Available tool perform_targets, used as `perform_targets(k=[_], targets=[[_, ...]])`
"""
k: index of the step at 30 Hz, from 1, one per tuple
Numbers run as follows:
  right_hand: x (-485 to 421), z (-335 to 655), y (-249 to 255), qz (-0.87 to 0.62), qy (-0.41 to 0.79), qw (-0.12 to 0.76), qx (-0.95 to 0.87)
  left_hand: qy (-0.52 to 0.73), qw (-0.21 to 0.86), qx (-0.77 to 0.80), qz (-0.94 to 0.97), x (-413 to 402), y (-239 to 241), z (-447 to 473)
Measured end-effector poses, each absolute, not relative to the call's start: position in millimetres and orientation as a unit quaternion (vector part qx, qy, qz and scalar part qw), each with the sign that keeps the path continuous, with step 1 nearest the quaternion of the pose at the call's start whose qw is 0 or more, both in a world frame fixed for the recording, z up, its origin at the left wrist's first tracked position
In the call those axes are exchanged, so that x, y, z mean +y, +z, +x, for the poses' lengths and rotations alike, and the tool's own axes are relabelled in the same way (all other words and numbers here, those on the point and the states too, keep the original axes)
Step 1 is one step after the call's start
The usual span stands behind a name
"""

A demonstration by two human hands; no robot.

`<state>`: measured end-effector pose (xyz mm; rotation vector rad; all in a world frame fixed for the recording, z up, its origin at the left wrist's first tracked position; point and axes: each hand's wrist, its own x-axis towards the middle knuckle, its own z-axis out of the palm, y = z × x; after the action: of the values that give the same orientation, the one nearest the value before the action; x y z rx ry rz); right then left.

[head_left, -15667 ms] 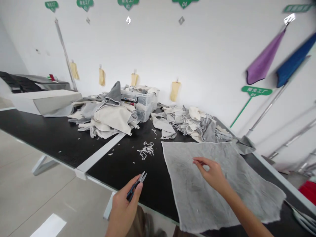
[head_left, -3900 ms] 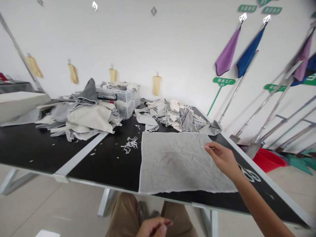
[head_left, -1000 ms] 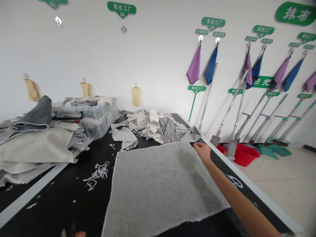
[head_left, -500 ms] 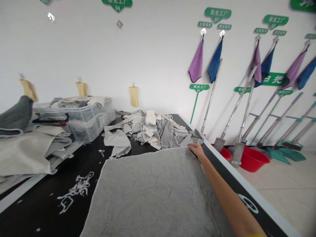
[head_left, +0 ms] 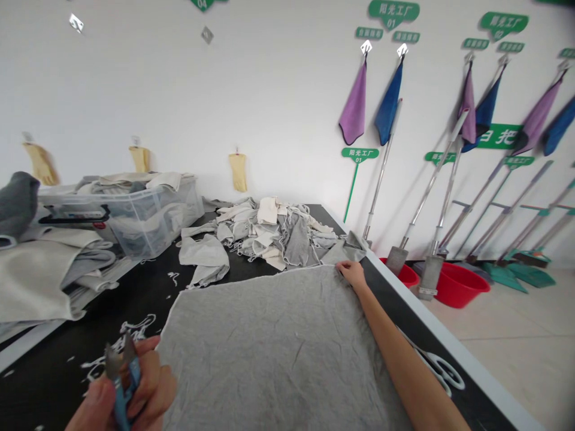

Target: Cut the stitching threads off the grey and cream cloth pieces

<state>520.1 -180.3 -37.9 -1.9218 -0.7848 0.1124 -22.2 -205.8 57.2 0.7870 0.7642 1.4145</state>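
Observation:
A large grey cloth (head_left: pixel 278 347) with a pale stitched edge lies spread over the black table. My right hand (head_left: pixel 351 274) pinches its far right corner, arm stretched across the cloth's right side. At the lower left, my left hand (head_left: pixel 150 383) is closed around thread snips (head_left: pixel 121 383) with blue handles, their blades pointing up and apart. The index fingertip of that hand is close to the cloth's left edge; whether it touches I cannot tell. White-handled scissors (head_left: pixel 442 368) lie right of my right forearm, partly hidden by it.
Beyond the cloth is a heap of grey and cream cloth pieces (head_left: pixel 269 230). A clear plastic bin (head_left: pixel 144 221) full of cloths and a folded stack (head_left: pixel 40 275) stand left. White thread scraps (head_left: pixel 139 326) lie on the table (head_left: pixel 40 389). Mops and red basins (head_left: pixel 460 287) stand right.
My left hand has come into view at the lower left with the snips. My right hand keeps its pinch on the corner. More of the scissors shows, and the view has shifted slightly.

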Motion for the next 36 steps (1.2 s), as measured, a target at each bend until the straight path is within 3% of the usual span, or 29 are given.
perform_targets(k=[5,13,18,26,36], targets=[[-187.8,519.4,-32.8,-0.756,0.085,0.573,-0.306,0.605,0.600,0.295,0.433,-222.2,81.0,22.8],[-204.5,526.4,5.0,-0.689,0.152,0.625,-0.334,0.332,0.432,0.267,0.795,-202.6,107.9,124.9],[-215.0,527.6,35.2,-0.679,0.160,0.615,-0.369,0.308,0.321,0.262,0.857,-177.6,98.3,195.5],[-232.7,517.2,80.9,-0.677,0.160,0.570,-0.437,0.308,0.258,0.212,0.891,-138.8,82.0,264.2],[-235.0,508.0,94.5,-0.675,0.180,0.559,-0.448,0.264,0.152,0.137,0.943,-128.6,99.1,313.1]])
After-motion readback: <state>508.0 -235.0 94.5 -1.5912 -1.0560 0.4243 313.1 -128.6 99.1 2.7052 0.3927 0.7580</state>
